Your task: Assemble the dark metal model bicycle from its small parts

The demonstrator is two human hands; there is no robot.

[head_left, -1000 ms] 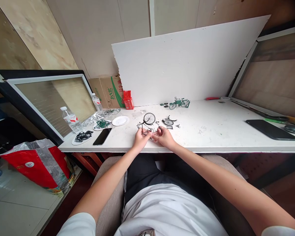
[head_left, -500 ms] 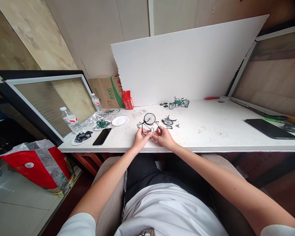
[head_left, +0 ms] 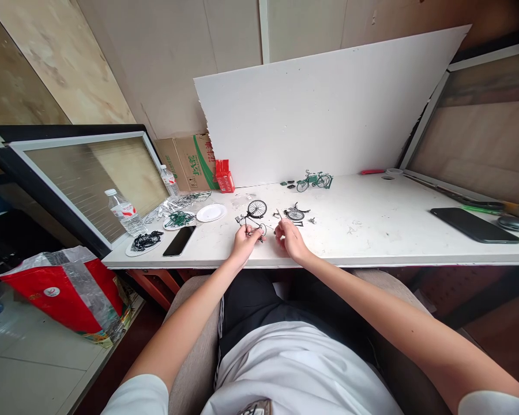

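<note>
My left hand (head_left: 243, 245) is closed on a black model bicycle (head_left: 254, 215), pinching its frame between thumb and fingers. One spoked wheel of it points away from me. To the right and apart from it, my right hand (head_left: 289, 238) has its fingers drawn together around a small thin dark part (head_left: 278, 213) that sticks up past the fingertips; its exact kind is too small to make out. Just beyond that hand lie a loose black wheel assembly (head_left: 296, 213) and small black pieces (head_left: 297, 223). A finished-looking green model bicycle (head_left: 315, 181) stands farther back.
On the left are plates with black parts (head_left: 144, 242) and green parts (head_left: 180, 219), a white plate (head_left: 211, 212), a phone (head_left: 179, 241) and a water bottle (head_left: 125, 212). Another phone (head_left: 474, 226) lies at right. A white board (head_left: 328, 109) leans behind.
My right hand has drawn away from the model bicycle, leaving a gap between my hands. The bicycle, still in my left hand, has shifted slightly left.
</note>
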